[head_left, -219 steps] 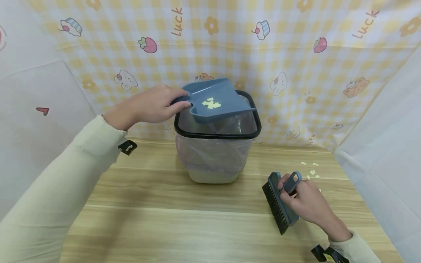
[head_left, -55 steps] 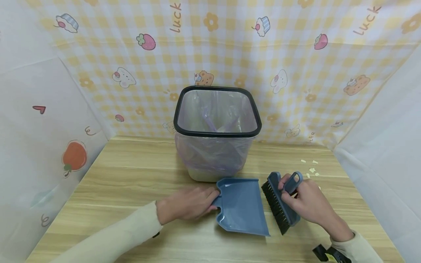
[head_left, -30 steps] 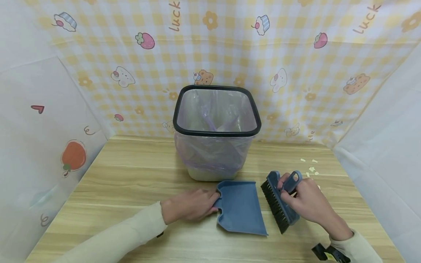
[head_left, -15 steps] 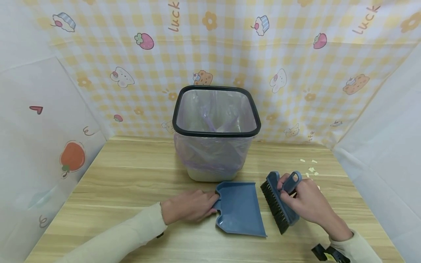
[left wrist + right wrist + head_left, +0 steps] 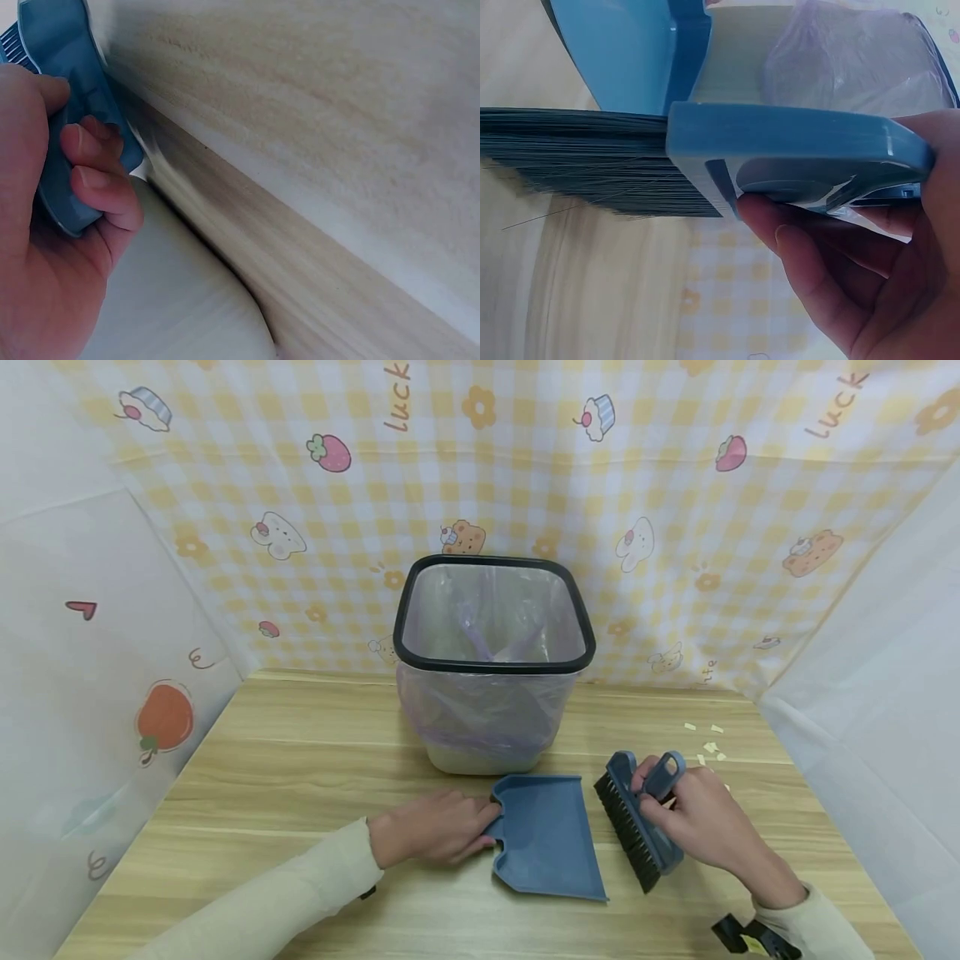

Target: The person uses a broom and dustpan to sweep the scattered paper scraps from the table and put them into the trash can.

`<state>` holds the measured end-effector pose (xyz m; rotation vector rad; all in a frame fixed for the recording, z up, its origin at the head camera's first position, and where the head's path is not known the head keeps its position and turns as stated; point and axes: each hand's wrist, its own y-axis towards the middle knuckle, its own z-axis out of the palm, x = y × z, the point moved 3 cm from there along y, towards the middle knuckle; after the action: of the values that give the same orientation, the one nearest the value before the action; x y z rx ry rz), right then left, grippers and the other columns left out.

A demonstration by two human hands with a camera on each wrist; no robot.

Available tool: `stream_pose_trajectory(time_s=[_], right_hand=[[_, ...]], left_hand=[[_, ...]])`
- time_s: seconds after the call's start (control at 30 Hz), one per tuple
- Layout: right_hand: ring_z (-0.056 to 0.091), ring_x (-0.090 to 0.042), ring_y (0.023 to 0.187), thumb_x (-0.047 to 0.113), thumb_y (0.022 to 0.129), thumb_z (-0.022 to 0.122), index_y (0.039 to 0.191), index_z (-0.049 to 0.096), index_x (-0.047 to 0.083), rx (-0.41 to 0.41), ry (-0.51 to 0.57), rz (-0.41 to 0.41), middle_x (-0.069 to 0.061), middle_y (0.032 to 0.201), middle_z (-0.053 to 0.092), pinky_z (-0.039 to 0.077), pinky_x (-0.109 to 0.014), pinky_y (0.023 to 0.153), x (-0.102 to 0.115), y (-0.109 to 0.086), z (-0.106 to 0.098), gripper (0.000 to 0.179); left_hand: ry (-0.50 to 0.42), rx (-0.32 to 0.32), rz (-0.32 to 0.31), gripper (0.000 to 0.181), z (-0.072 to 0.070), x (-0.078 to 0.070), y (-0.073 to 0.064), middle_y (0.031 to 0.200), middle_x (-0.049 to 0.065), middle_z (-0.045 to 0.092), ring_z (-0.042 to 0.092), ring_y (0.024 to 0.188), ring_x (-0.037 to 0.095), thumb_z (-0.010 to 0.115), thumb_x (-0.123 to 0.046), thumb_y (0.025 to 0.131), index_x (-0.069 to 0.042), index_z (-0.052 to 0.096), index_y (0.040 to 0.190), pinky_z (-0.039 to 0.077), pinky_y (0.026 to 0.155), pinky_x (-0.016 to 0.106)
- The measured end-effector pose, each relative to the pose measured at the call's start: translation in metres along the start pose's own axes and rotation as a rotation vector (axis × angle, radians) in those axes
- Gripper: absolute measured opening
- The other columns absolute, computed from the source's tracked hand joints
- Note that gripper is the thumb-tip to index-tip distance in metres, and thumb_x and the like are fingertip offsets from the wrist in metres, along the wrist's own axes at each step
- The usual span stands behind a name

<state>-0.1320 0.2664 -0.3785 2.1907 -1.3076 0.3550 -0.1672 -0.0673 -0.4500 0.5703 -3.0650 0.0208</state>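
Observation:
My left hand [image 5: 438, 828] grips the short handle of a blue dustpan [image 5: 551, 835], which lies on the wooden table with its wide edge facing right. No scraps show on the pan. Just right of that edge, my right hand [image 5: 708, 818] holds a blue hand brush [image 5: 637, 814] by its grip, dark bristles turned toward the pan. In the right wrist view the bristles [image 5: 592, 157] stick out to the left of the brush body. Several pale yellow paper scraps [image 5: 710, 747] lie on the table beyond the right hand, some partly hidden by it.
Behind the dustpan stands a bin [image 5: 480, 760] with a black rim and a translucent purple bag liner, close to the pan's back edge. A yellow checked cloth [image 5: 525, 485] hangs at the back. White cloth walls [image 5: 892, 735] bound the table on both sides.
First the left hand held the dustpan with scraps over the bin. It has since come down to the table, the pan bare, and slid slightly left. The right hand and brush stay put.

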Motion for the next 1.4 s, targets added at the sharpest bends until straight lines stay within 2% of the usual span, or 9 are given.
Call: stream_pose_trajectory(time_s=[0.13, 0.33, 0.5, 0.6, 0.9, 1.0, 1.17, 1.27, 1.4], right_hand=[[0.053, 0.002, 0.056, -0.007, 0.092, 0.072, 0.103, 0.073, 0.013, 0.011, 0.001, 0.012, 0.007, 0.087, 0.072, 0.048, -0.027, 0.050, -0.002, -0.002, -0.007, 0.022], [0.047, 0.002, 0.057, -0.006, 0.092, 0.074, 0.103, 0.074, 0.013, -0.012, -0.074, 0.008, -0.002, 0.100, 0.077, 0.044, -0.026, 0.051, -0.011, -0.002, -0.021, 0.022], [0.040, 0.002, 0.055, -0.006, 0.094, 0.076, 0.106, 0.074, 0.012, -0.024, -0.108, 0.023, 0.000, 0.093, 0.075, 0.040, -0.027, 0.052, -0.025, -0.003, -0.035, 0.022], [0.043, 0.000, 0.058, -0.006, 0.097, 0.075, 0.110, 0.074, 0.010, -0.027, -0.121, 0.059, -0.001, 0.091, 0.075, 0.040, -0.028, 0.055, -0.035, -0.003, -0.044, 0.020], [0.060, -0.014, 0.075, 0.000, 0.102, 0.069, 0.115, 0.074, 0.008, -0.070, -0.196, 0.186, -0.022, 0.111, 0.077, 0.046, -0.036, 0.064, -0.062, -0.005, -0.068, 0.016], [0.060, -0.020, 0.074, 0.003, 0.104, 0.065, 0.118, 0.073, 0.006, -0.070, -0.210, 0.232, -0.025, 0.108, 0.076, 0.045, -0.040, 0.063, -0.070, -0.006, -0.074, 0.016], [0.050, -0.021, 0.064, 0.006, 0.107, 0.062, 0.122, 0.072, 0.004, -0.082, -0.236, 0.280, -0.026, 0.100, 0.075, 0.038, -0.039, 0.059, -0.083, -0.007, -0.082, 0.019], [0.046, -0.021, 0.060, 0.009, 0.108, 0.061, 0.123, 0.073, 0.003, -0.097, -0.261, 0.310, -0.019, 0.084, 0.073, 0.035, -0.039, 0.056, -0.092, -0.009, -0.086, 0.020], [0.043, -0.022, 0.055, 0.014, 0.111, 0.058, 0.126, 0.071, 0.001, -0.087, -0.285, 0.375, -0.005, 0.065, 0.061, 0.033, -0.040, 0.053, -0.103, -0.011, -0.092, 0.025]], left_hand=[[-0.011, 0.019, -0.012, 0.031, 0.002, 0.000, 0.001, 0.106, 0.003, 0.071, 0.066, 0.077, 0.008, 0.055, -0.031, 0.117, -0.005, 0.064, 0.131, 0.057, 0.068, 0.025], [-0.004, 0.019, -0.010, 0.031, 0.001, 0.000, 0.002, 0.107, 0.003, 0.072, 0.067, 0.078, 0.009, 0.056, -0.031, 0.117, -0.005, 0.064, 0.132, 0.058, 0.069, 0.026], [0.012, 0.013, -0.004, 0.032, 0.001, 0.000, 0.000, 0.108, 0.004, 0.072, 0.068, 0.079, 0.010, 0.056, -0.031, 0.117, -0.004, 0.063, 0.133, 0.058, 0.070, 0.026], [0.016, 0.018, -0.008, 0.033, 0.001, 0.000, 0.000, 0.110, 0.005, 0.073, 0.070, 0.081, 0.011, 0.055, -0.031, 0.117, -0.004, 0.063, 0.135, 0.059, 0.072, 0.026], [0.014, 0.031, -0.016, 0.037, 0.001, -0.001, 0.000, 0.115, 0.007, 0.074, 0.072, 0.086, 0.013, 0.055, -0.031, 0.117, -0.003, 0.062, 0.139, 0.060, 0.075, 0.028], [0.004, 0.037, -0.020, 0.037, 0.001, -0.001, 0.000, 0.116, 0.007, 0.074, 0.072, 0.087, 0.013, 0.054, -0.031, 0.117, -0.002, 0.062, 0.139, 0.060, 0.076, 0.028], [-0.008, 0.048, -0.023, 0.038, 0.001, 0.000, 0.000, 0.117, 0.008, 0.074, 0.072, 0.089, 0.013, 0.054, -0.031, 0.117, -0.002, 0.061, 0.141, 0.060, 0.078, 0.029], [-0.008, 0.046, -0.021, 0.039, 0.001, 0.000, 0.000, 0.118, 0.008, 0.074, 0.073, 0.090, 0.014, 0.054, -0.031, 0.117, -0.002, 0.061, 0.142, 0.060, 0.079, 0.029], [-0.005, 0.048, -0.023, 0.039, 0.001, -0.001, -0.001, 0.120, 0.009, 0.074, 0.073, 0.091, 0.014, 0.054, -0.031, 0.117, -0.002, 0.061, 0.142, 0.061, 0.079, 0.029]])
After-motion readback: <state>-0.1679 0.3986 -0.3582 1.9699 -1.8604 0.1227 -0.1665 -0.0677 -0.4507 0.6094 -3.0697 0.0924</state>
